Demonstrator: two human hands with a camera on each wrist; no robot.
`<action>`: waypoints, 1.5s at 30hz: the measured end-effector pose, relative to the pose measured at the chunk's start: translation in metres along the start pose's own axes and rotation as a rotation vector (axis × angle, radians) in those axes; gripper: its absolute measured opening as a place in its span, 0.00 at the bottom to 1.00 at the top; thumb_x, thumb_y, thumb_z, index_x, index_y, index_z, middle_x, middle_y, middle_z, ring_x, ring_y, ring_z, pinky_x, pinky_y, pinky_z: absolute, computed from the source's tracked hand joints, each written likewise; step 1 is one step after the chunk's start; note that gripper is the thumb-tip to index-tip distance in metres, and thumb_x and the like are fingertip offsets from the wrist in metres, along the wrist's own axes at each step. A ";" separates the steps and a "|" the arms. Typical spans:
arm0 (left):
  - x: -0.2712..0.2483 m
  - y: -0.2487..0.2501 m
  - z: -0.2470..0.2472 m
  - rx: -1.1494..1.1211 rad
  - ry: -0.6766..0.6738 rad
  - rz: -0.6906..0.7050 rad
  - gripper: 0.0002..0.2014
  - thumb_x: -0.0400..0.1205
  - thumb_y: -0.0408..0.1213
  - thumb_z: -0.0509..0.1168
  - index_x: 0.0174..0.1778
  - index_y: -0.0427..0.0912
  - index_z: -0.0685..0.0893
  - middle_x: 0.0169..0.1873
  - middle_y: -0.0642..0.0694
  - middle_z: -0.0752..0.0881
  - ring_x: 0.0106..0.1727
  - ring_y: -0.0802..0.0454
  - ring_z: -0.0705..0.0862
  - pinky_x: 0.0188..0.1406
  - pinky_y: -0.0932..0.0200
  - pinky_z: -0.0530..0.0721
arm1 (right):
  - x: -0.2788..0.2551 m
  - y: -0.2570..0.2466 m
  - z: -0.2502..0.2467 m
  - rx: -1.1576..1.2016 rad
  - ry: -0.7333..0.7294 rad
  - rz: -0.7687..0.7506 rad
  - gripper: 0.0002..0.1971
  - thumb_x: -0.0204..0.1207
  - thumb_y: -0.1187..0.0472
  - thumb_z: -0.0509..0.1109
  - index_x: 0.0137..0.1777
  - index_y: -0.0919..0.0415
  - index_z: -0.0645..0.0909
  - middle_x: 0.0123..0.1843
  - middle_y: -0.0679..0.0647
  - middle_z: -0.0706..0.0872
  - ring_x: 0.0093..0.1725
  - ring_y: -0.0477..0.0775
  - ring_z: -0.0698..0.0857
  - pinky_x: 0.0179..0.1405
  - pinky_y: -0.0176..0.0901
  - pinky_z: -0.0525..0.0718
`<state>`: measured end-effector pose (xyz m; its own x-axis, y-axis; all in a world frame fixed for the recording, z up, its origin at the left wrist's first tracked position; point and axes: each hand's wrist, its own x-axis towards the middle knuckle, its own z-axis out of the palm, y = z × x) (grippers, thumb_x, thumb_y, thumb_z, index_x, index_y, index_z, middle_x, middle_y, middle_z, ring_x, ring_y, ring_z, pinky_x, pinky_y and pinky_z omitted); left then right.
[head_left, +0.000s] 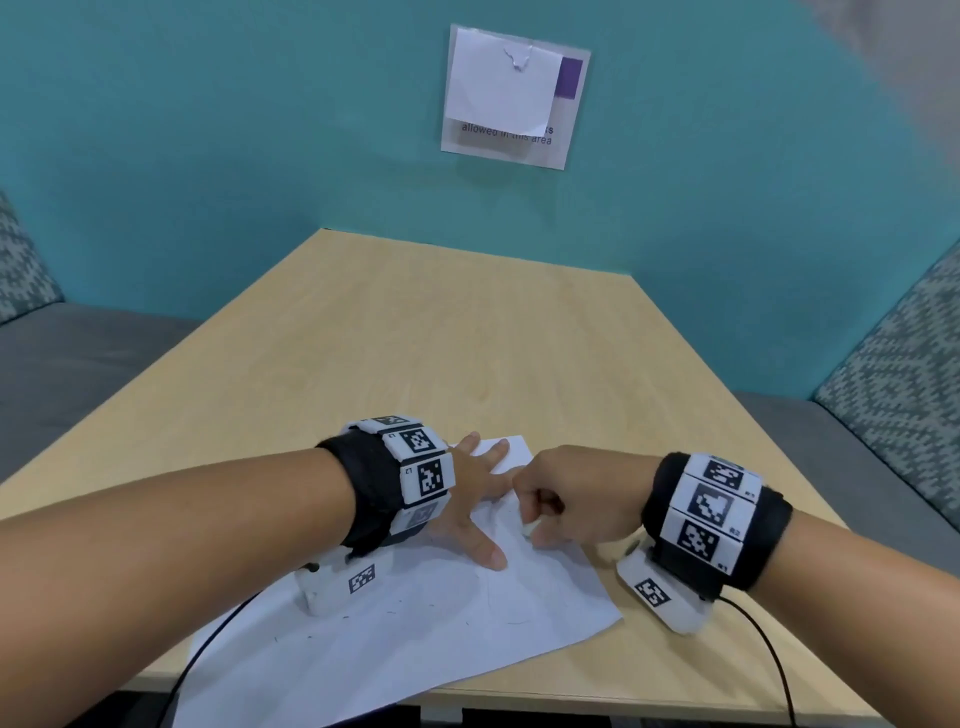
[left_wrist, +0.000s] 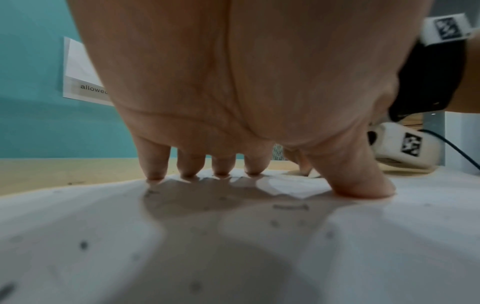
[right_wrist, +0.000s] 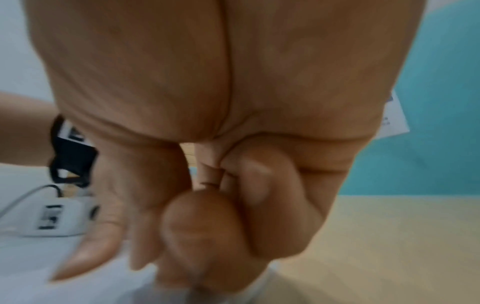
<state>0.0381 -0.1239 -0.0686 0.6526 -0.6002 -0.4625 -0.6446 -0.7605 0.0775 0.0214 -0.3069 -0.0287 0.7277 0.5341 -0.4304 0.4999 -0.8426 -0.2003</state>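
A white sheet of paper (head_left: 415, 623) with faint pencil lines and dark specks lies on the light wooden table (head_left: 467, 338), its near corner hanging over the front edge. My left hand (head_left: 478, 499) is spread flat on the sheet, and in the left wrist view its fingertips (left_wrist: 155, 174) and thumb press the paper (left_wrist: 233, 257). Just to its right, my right hand (head_left: 540, 514) is curled, knuckles up, pinching a small white eraser-like piece (head_left: 530, 527) against the sheet. The right wrist view is blurred; the right hand (right_wrist: 207, 236) there shows curled fingers and a bent thumb.
A laminated notice (head_left: 511, 96) hangs on the teal wall behind the table. Grey benches (head_left: 78, 374) with patterned cushions (head_left: 904, 374) flank the table on both sides. Black cables (head_left: 208, 644) trail from both wrist cameras toward the front edge.
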 end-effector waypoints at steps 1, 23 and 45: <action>0.001 0.000 0.000 0.004 -0.001 -0.005 0.55 0.68 0.76 0.58 0.85 0.65 0.33 0.87 0.46 0.34 0.86 0.34 0.34 0.81 0.26 0.49 | 0.000 0.002 -0.003 0.002 0.015 0.017 0.11 0.76 0.57 0.73 0.37 0.45 0.74 0.33 0.41 0.77 0.31 0.41 0.75 0.32 0.33 0.71; 0.004 -0.002 0.004 -0.008 0.013 -0.030 0.57 0.64 0.77 0.54 0.86 0.62 0.35 0.87 0.47 0.34 0.86 0.36 0.34 0.82 0.28 0.46 | -0.009 -0.005 0.005 -0.010 0.035 0.011 0.05 0.76 0.55 0.71 0.48 0.54 0.81 0.35 0.40 0.77 0.34 0.41 0.75 0.34 0.33 0.73; -0.036 0.011 0.004 0.005 -0.043 -0.067 0.57 0.75 0.68 0.69 0.86 0.61 0.32 0.86 0.46 0.31 0.86 0.37 0.33 0.82 0.29 0.43 | -0.004 -0.018 0.003 -0.016 0.094 -0.022 0.05 0.78 0.58 0.69 0.51 0.57 0.81 0.36 0.41 0.77 0.36 0.45 0.76 0.34 0.33 0.72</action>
<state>0.0063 -0.1098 -0.0548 0.6768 -0.5365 -0.5042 -0.6021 -0.7974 0.0403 0.0083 -0.2938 -0.0260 0.7568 0.5575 -0.3413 0.5234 -0.8296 -0.1947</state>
